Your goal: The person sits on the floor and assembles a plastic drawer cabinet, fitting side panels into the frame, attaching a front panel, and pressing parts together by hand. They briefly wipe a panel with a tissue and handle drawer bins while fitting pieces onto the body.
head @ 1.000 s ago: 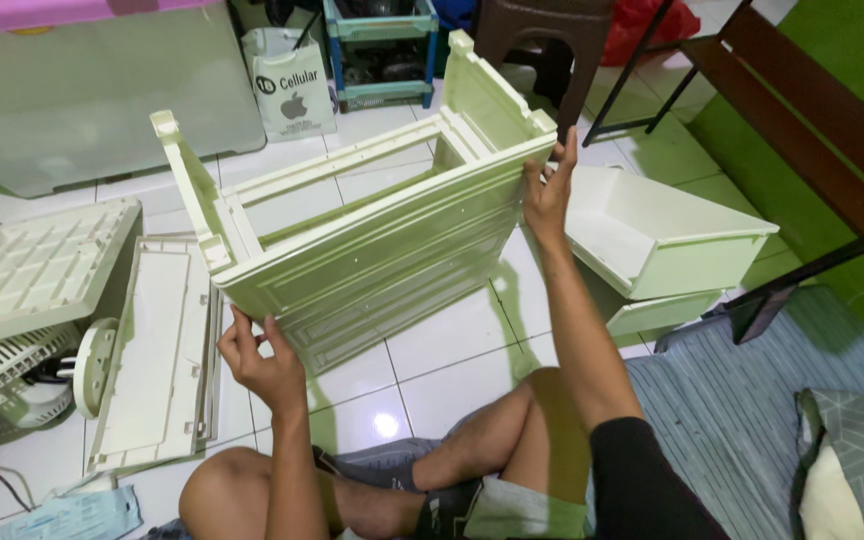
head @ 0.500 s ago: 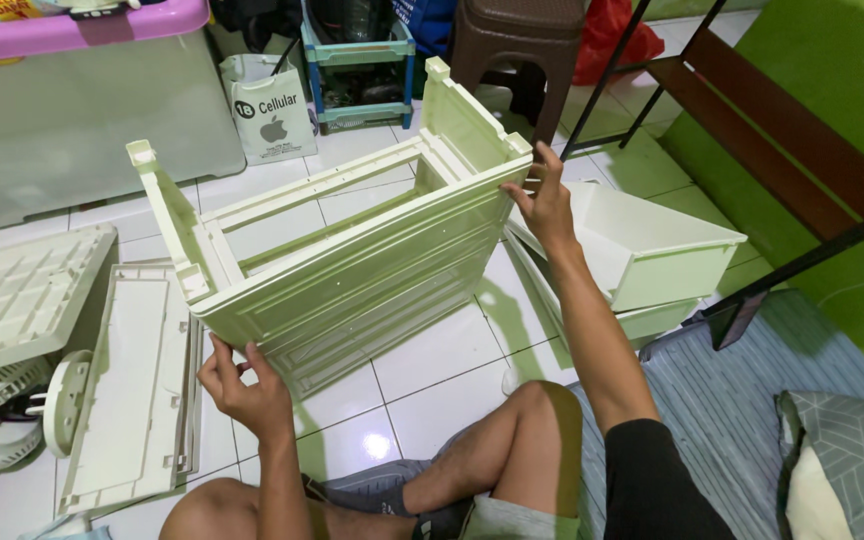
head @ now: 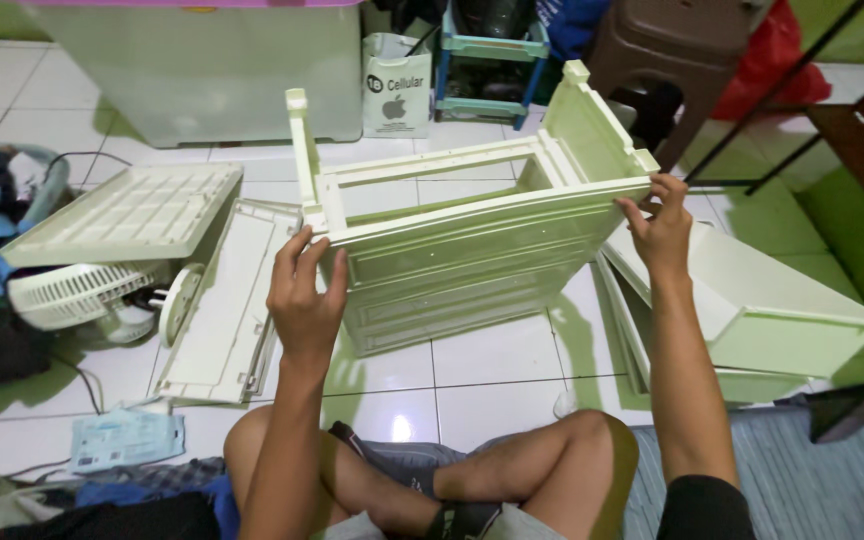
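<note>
Here: pale green drawer frame [head: 462,230] tilted above tiled floor [head: 492,370], held at both near corners. Left hand [head: 304,300] fingers closed on left corner; right hand [head: 660,225] fingers gripping right corner. Loose panel [head: 222,310] left, drawers [head: 762,310] right.

Open tiled floor [head: 492,385] is left between the crossed legs and the pale green cabinet frame [head: 452,240], which is gripped at its near corners by the left hand [head: 304,300] and right hand [head: 664,228]. Passage to the left is blocked by a flat panel [head: 220,310], a slatted panel [head: 127,212] and a white fan [head: 77,295]. The right side is closed off by stacked drawers [head: 752,310]. Beyond the frame, the way is barred by a large storage bin [head: 202,70], a paper bag [head: 395,95] and a brown stool [head: 672,50].
</note>
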